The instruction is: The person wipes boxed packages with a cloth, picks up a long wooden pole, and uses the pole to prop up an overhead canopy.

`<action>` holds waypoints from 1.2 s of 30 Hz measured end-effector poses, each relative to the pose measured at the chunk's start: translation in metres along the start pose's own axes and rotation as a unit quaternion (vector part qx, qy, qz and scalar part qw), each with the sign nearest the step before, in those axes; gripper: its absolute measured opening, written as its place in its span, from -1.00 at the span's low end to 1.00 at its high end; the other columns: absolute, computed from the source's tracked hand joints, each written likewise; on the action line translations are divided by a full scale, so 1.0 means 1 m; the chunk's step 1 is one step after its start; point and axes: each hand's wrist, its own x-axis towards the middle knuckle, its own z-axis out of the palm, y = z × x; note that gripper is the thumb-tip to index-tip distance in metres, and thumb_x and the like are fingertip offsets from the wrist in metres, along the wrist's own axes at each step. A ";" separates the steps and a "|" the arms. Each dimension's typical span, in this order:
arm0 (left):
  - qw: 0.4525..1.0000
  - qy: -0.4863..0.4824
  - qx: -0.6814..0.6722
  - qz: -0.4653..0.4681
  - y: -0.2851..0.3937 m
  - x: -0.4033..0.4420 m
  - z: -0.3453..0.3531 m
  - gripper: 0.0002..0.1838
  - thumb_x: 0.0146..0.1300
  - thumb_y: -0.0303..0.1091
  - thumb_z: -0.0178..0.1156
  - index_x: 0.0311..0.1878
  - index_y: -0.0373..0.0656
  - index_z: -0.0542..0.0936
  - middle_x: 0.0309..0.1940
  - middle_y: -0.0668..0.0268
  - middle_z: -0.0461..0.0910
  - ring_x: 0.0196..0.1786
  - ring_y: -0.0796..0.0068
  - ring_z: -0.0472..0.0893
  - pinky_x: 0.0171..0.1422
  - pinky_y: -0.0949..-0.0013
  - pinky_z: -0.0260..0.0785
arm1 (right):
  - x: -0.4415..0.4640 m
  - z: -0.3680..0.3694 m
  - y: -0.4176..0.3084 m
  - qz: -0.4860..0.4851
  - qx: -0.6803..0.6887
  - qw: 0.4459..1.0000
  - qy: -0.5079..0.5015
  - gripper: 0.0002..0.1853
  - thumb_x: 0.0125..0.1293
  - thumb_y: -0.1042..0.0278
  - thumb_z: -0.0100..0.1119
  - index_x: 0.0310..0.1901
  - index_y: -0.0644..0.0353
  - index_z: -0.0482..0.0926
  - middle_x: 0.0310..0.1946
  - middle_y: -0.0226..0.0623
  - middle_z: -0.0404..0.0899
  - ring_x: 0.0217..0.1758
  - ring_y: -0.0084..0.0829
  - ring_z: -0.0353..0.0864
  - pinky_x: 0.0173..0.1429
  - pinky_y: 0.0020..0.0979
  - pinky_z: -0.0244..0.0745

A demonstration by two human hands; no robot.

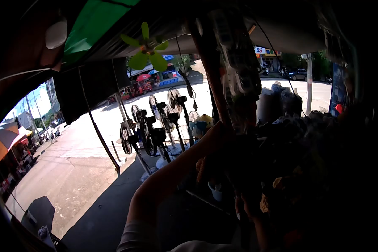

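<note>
In the head view my left arm reaches up and forward, and my left hand (pixel 216 133) is at a dark upright pole (pixel 215 86). Its fingers are lost in shadow. Lower down, my right hand (pixel 247 205) is in deep shade near the dim goods; whether it holds anything is too dark to tell. Packaged items (pixel 241 69) hang beside the pole above my hands. A pale cup-like container (pixel 215 191) stands low, between my left forearm and my right hand.
Several standing fans (pixel 157 122) are beyond my left arm. A yellow-green fan blade (pixel 145 49) hangs overhead. Dark bagged goods (pixel 287 101) are piled at the right. A slanted pole (pixel 97 122) stands left, before the sunlit street (pixel 75 164).
</note>
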 end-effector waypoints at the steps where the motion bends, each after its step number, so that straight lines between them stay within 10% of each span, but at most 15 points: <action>1: 1.000 0.001 -0.002 0.001 0.007 0.005 -0.005 -0.69 0.28 -0.27 0.03 -0.02 -0.28 0.38 -0.23 0.25 0.52 -0.12 0.52 0.51 -0.08 0.42 0.39 | 0.005 0.000 -0.004 0.014 -0.005 0.999 0.042 -0.67 0.37 0.11 -0.20 -0.38 0.18 0.39 -0.74 -0.35 0.36 -0.74 -0.53 0.37 -0.63 -0.42 0.32; 9: 0.999 0.027 -0.016 0.030 0.031 0.034 -0.028 -0.56 0.26 -0.13 0.05 -0.04 -0.37 0.38 -0.20 0.16 0.52 -0.12 0.47 0.49 -0.05 0.39 0.37 | 0.036 0.005 -0.038 0.000 0.016 1.000 0.020 -0.51 0.29 -0.16 -0.13 -0.14 0.19 0.38 -0.70 -0.38 0.40 -0.76 -0.52 0.39 -0.67 -0.49 0.31; 36: 0.992 0.111 -0.056 0.033 0.050 0.063 -0.075 -0.46 0.24 -0.05 0.03 0.02 -0.41 0.37 -0.24 0.10 0.54 -0.20 0.37 0.54 -0.14 0.38 0.41 | 0.065 0.045 -0.107 -0.048 -0.044 0.998 0.015 -0.48 0.28 -0.16 -0.13 -0.11 0.22 0.31 -0.72 -0.40 0.37 -0.83 -0.53 0.32 -0.74 -0.50 0.23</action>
